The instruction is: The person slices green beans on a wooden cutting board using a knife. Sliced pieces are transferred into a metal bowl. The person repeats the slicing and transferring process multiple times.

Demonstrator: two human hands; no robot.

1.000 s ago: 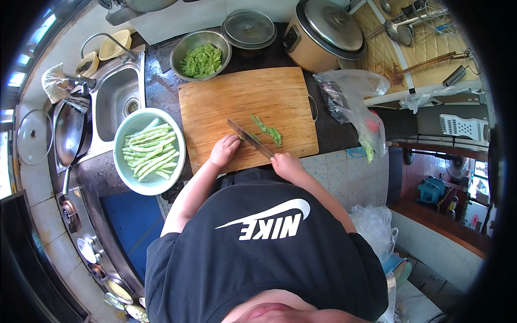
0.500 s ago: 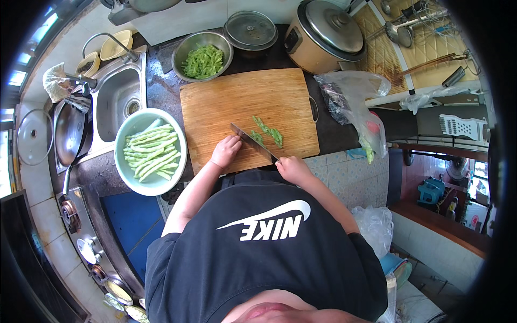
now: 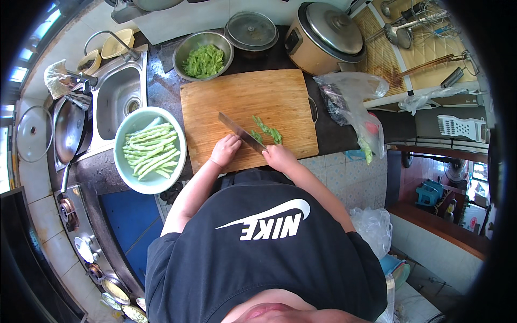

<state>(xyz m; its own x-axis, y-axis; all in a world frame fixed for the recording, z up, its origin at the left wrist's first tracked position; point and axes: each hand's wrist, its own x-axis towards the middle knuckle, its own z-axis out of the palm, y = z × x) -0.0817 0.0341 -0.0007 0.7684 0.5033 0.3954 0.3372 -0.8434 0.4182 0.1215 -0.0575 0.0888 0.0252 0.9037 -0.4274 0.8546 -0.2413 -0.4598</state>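
Observation:
My right hand (image 3: 280,160) is closed around the handle of a kitchen knife (image 3: 237,128). Its broad blade slants up and to the left, over the near part of the wooden cutting board (image 3: 215,97). Close against the blade's near side, my left hand (image 3: 225,151) rests on the board with its fingers curled down; whatever lies beneath them is hidden. Cut pieces of green beans (image 3: 267,130) lie on the far side of the blade. Long whole green beans (image 3: 152,148) fill part of a pale green basin (image 3: 121,164) left of the board.
Behind the board stand a steel bowl (image 3: 177,58) of cut greens, a lidded pot (image 3: 252,29) and a rice cooker (image 3: 326,37). A plastic bag (image 3: 353,99) hangs over the counter's right edge. The sink (image 3: 116,91) and a wok (image 3: 69,134) are at left.
My right hand and the knife have shifted left, so the blade tip reaches farther past my left hand. My left hand and the cut pieces stay nearly in place.

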